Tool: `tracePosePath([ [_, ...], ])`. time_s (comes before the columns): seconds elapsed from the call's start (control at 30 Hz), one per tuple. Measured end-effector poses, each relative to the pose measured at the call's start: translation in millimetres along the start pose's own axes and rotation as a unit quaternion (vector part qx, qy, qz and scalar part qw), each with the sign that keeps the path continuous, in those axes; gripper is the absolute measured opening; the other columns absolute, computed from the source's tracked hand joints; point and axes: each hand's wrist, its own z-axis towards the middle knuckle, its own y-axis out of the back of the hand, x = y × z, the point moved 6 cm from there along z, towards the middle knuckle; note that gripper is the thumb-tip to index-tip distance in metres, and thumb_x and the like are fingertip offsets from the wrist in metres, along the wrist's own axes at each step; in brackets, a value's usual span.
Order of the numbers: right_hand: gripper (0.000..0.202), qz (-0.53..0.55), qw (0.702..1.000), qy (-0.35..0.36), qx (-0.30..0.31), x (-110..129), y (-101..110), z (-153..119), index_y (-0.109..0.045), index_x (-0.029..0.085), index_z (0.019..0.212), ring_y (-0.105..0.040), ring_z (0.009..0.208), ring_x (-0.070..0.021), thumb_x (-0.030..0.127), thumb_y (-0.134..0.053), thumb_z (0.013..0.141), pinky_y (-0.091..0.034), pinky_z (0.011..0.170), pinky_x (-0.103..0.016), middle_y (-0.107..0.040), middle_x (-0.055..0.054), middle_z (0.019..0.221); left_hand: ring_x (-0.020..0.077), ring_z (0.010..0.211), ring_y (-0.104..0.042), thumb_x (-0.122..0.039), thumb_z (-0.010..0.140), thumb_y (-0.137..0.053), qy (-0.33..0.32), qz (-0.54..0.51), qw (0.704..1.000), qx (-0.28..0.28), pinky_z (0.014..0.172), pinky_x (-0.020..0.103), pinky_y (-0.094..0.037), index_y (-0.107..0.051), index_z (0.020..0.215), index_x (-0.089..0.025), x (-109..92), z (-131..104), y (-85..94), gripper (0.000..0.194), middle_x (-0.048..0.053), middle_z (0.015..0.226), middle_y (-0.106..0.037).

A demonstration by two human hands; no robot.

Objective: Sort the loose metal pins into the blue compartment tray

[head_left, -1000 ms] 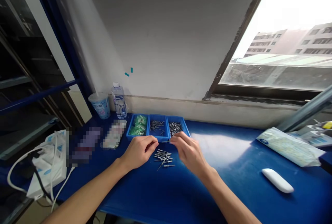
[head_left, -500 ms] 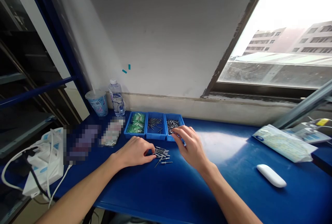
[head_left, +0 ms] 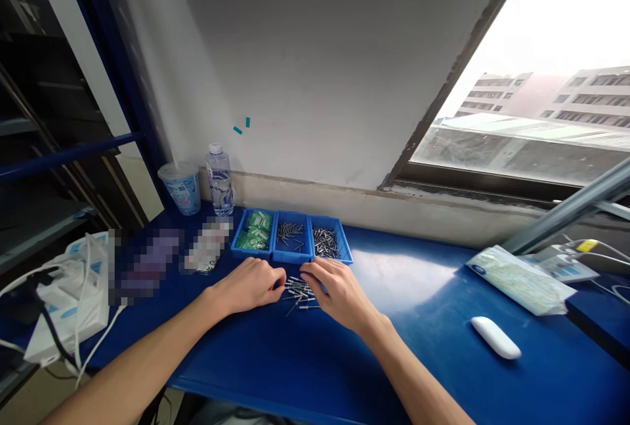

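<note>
Two hands work close over a loose heap of metal rivets [head_left: 298, 288] on the blue table [head_left: 275, 353], just in front of three joined bins. Left hand [head_left: 249, 287]: fingers curled, thumb near forefinger, at the heap's left edge. Right hand [head_left: 339, 287]: thumb and fingers bent inward, over the heap's right side. Can't tell if either pinches a rivet; tips too small.

Risks, my judgement: rivets are thin and lie crossed, so a careless pick could drag neighbours along or scatter them. Knuckles sit near the bin fronts; a bump could shift the bins. Right and middle contents look alike at a glance, so a mix-up is possible.

Containers: left bin [head_left: 250, 254] has green-and-clear packets; middle bin [head_left: 291, 257] a sparse lot of thin pins; right bin [head_left: 343, 241] a denser fill of metal pieces. Bottle [head_left: 220, 182] holds clear liquid; cup [head_left: 182, 192] contents unclear.
</note>
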Motion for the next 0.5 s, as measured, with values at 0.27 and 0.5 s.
tracePosePath([
  [0.27, 0.023, 0.006, 0.997, -0.022, 0.072, -3, -15, -4, -0.069, 0.022, 0.101, -0.066, 0.068, -0.0151, 0.021, -0.048, 0.110, -0.042, 0.062, -0.028, -0.074, -0.002, 0.087, 0.0208, 0.058, -0.069, -0.019, 0.095, -0.067, -0.015, 0.014, 1.000, -0.015, 0.056, 0.026, -0.035, -0.070, 0.088, -0.020, 0, -1, -0.9, 0.008, -0.001, 0.062, -0.069],
  [0.5, 0.018, -0.009, 0.996, -0.026, 0.089, -2, -19, -4, -0.071, 0.021, 0.102, -0.068, 0.069, -0.0162, 0.022, -0.054, 0.108, -0.041, 0.060, -0.029, -0.074, -0.003, 0.089, 0.0192, 0.056, -0.069, -0.020, 0.096, -0.066, -0.014, -0.017, 0.999, -0.034, 0.057, 0.025, -0.037, -0.069, 0.089, -0.020, -1, -1, 5.3, 0.008, -0.003, 0.059, -0.068],
])
